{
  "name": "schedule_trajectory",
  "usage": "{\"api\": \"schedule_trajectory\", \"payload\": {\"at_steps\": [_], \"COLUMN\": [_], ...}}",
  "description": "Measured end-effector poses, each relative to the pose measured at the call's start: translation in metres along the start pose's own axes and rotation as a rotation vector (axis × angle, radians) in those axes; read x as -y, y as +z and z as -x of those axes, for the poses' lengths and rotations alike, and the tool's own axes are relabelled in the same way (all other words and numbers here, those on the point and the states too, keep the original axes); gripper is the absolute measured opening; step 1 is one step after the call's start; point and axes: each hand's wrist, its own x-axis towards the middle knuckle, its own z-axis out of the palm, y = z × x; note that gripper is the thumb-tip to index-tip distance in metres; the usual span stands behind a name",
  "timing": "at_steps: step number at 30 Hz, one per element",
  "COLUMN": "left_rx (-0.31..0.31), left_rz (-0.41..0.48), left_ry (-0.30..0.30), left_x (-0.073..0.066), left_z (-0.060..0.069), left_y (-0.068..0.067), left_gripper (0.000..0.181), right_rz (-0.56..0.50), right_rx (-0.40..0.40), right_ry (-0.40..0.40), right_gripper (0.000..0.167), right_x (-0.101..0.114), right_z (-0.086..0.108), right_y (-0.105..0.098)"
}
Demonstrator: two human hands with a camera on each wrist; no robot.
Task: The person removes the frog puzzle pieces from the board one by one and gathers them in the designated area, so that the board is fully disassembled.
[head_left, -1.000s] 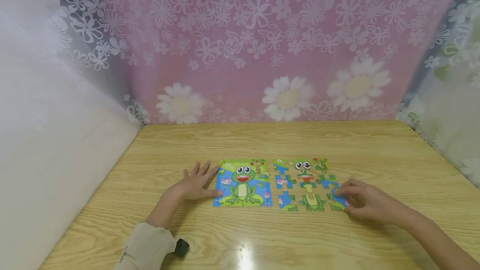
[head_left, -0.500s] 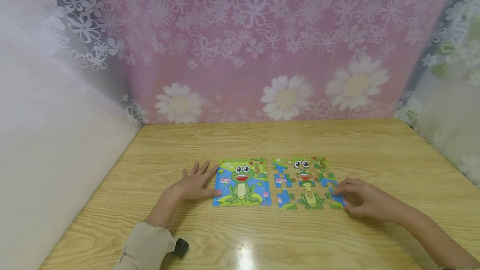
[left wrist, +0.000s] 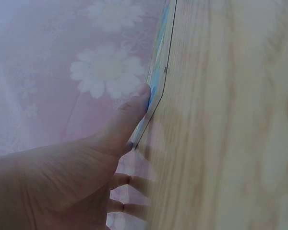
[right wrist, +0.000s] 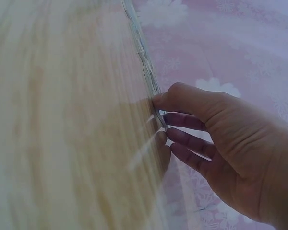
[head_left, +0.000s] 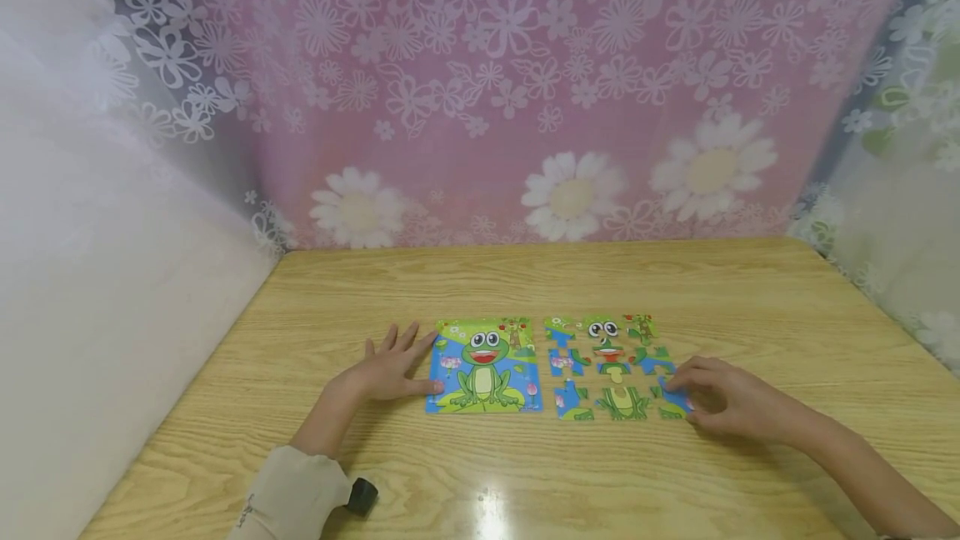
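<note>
A square frog picture board (head_left: 484, 365) lies flat on the table, and my left hand (head_left: 382, 371) rests at its left side with fingers spread. The left thumb (left wrist: 134, 112) touches the board's edge in the left wrist view. To the right of the board, several frog jigsaw pieces (head_left: 622, 402) are laid out in rows with small gaps between them. My right hand (head_left: 738, 402) pinches the lower right corner jigsaw piece (head_left: 672, 409) between thumb and curled fingers, flat on the table. Part of that piece is hidden by the fingers.
The wooden table (head_left: 465, 473) reaches back to a pink flowered cloth (head_left: 480, 107). White cloth (head_left: 150, 273) hangs along the left side and more cloth on the right. A small black object (head_left: 363, 497) is beside the left sleeve (head_left: 296, 490).
</note>
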Motion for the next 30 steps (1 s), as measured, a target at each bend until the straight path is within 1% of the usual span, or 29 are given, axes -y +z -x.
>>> {"api": "schedule_trajectory", "payload": {"at_steps": [3,10,18,22,24,26,30], "left_rx": [-0.001,0.000,-0.007,-0.021,-0.038,-0.067,-0.146], "left_rz": [0.000,0.000,-0.002,0.035,0.048,0.043,-0.029], "left_ry": [0.002,0.006,-0.001,0.004,0.006,0.005,-0.014], "left_x": [0.000,0.001,0.000,0.001,0.003,0.008,0.018], "left_z": [0.000,-0.001,-0.001,-0.001,-0.002,-0.004,-0.010], "left_y": [0.000,0.000,0.000,0.000,0.001,0.001,-0.001], "left_gripper": [0.086,0.086,0.083,0.078,0.076,0.075,0.072], "right_rz": [-0.005,-0.033,-0.102,-0.105,-0.082,-0.047,0.042], "right_rx": [-0.003,0.008,0.010,-0.002,-0.008,-0.015,-0.034], "right_ry": [-0.008,0.003,0.033,0.043,0.058,0.088,0.168], "right_gripper": [0.033,0.031,0.028,0.025,0.025,0.025,0.027], "right_x": [0.001,0.001,0.002,0.000,-0.003,-0.007,-0.020], "right_z": [0.000,0.001,0.003,0.000,-0.003,-0.009,-0.023], "right_y": [0.000,0.000,-0.001,-0.007,-0.014,-0.022,-0.036]}}
